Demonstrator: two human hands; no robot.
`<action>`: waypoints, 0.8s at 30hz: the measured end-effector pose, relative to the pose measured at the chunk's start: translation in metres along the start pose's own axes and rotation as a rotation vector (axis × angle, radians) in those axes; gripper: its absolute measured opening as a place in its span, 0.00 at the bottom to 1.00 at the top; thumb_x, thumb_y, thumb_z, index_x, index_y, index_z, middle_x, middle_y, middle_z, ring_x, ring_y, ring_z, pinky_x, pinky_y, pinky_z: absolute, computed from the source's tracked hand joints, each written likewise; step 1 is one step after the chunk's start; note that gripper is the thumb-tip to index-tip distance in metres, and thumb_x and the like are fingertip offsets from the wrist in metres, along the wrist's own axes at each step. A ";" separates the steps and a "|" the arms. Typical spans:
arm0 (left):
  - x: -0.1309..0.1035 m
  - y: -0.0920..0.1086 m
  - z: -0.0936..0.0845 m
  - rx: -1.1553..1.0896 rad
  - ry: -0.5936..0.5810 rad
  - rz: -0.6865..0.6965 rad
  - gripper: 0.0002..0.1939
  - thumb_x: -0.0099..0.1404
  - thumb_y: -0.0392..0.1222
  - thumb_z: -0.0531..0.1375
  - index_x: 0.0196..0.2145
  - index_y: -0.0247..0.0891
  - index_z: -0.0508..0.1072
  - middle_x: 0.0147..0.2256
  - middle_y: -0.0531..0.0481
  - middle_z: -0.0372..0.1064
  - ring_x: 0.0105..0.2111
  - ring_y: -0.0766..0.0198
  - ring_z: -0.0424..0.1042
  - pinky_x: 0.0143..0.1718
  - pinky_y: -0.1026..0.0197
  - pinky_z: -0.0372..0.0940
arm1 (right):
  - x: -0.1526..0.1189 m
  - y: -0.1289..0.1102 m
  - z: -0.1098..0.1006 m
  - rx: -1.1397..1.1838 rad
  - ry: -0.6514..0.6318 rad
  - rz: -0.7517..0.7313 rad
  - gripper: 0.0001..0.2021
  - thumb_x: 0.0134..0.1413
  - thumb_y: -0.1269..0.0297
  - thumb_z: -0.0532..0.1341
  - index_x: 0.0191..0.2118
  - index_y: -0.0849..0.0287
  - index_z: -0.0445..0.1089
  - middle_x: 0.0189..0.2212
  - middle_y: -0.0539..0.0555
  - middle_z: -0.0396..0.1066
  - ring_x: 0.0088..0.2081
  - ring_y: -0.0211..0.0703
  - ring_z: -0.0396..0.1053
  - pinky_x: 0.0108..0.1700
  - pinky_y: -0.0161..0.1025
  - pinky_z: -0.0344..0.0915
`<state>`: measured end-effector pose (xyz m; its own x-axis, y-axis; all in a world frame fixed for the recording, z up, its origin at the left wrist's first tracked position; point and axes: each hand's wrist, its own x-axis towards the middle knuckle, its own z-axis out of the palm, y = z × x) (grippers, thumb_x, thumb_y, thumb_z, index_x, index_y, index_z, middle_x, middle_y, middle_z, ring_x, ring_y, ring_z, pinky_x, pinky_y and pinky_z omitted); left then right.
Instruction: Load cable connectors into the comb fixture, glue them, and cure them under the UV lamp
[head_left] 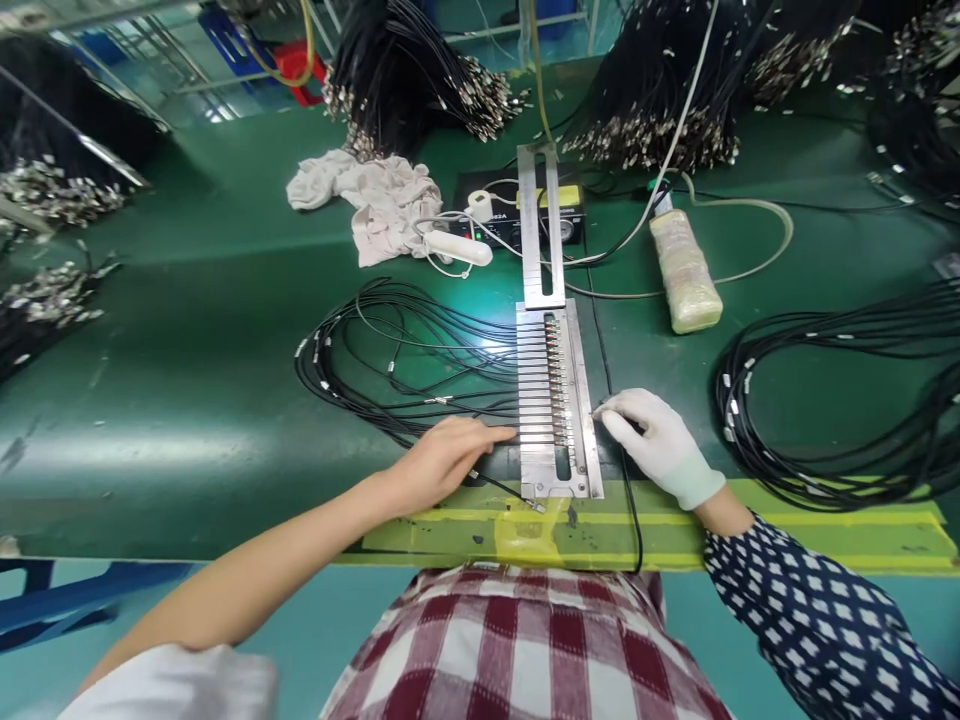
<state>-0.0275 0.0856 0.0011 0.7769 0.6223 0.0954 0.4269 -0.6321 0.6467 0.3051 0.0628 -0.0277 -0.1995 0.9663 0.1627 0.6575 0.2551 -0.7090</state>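
A metal fixture (536,470) lies near the front of the green bench, with several black cables (352,395) laid side by side in its slots and their metal ends in a column. My bare left hand (442,460) is at the fixture's left edge, its index finger stretched onto the lowest cables. At the right edge is my gloved right hand (660,440), thumb and fingertips pinched together; what they hold, if anything, is too small to make out. One loose cable end (534,506) lies just below the fixture.
Behind the fixture stand a slotted metal plate (531,230) and a black box (469,190). A wrapped handle tool (684,270), white cloths (390,205) and a coil of cables (739,400) lie around. Cable bundles (420,80) line the back.
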 end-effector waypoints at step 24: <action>-0.043 -0.016 -0.042 -0.064 0.598 -0.146 0.10 0.67 0.27 0.59 0.44 0.36 0.70 0.39 0.51 0.71 0.39 0.70 0.73 0.42 0.64 0.68 | 0.000 0.004 0.002 0.024 -0.014 0.053 0.13 0.66 0.54 0.56 0.36 0.55 0.74 0.39 0.49 0.73 0.44 0.42 0.67 0.50 0.46 0.63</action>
<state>-0.0875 0.0883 0.0181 0.3110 0.8630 0.3981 0.4666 -0.5035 0.7271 0.3060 0.0638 -0.0322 -0.1751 0.9778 0.1149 0.6500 0.2025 -0.7325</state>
